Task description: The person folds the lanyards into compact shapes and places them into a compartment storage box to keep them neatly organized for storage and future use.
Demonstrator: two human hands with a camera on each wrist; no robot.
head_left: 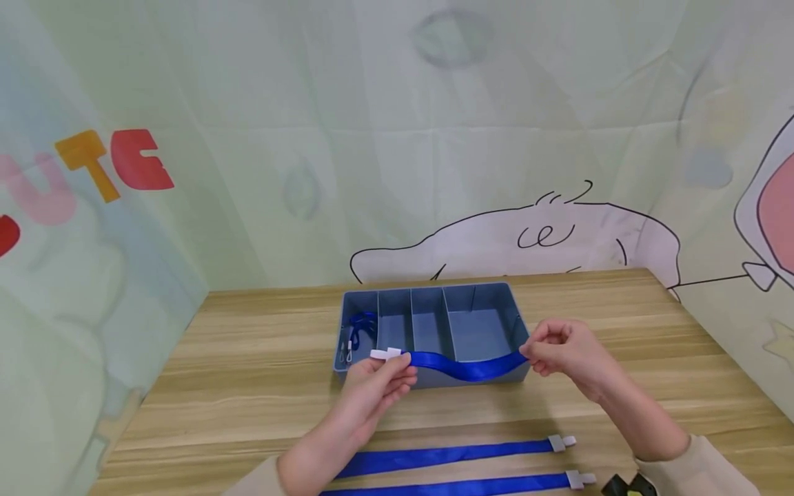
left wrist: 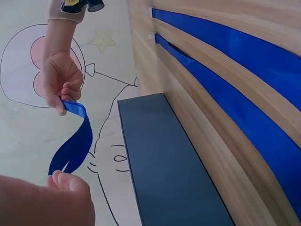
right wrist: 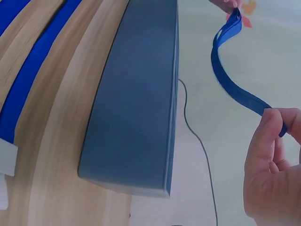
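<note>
A blue lanyard strap sags between both hands, above the front edge of a grey-blue divided box. My left hand pinches its left end, next to a white plastic clip. The right end is pinched between thumb and finger of my right hand. In the left wrist view the strap curves and twists slightly between the two hands. In the box's left compartment lies a coiled blue cord with small metal clasps; the other compartments show bare floors.
Two more blue straps with white clips lie side by side on the wooden table, nearer the body than the box. A printed cloth backdrop rises behind the table and along both sides.
</note>
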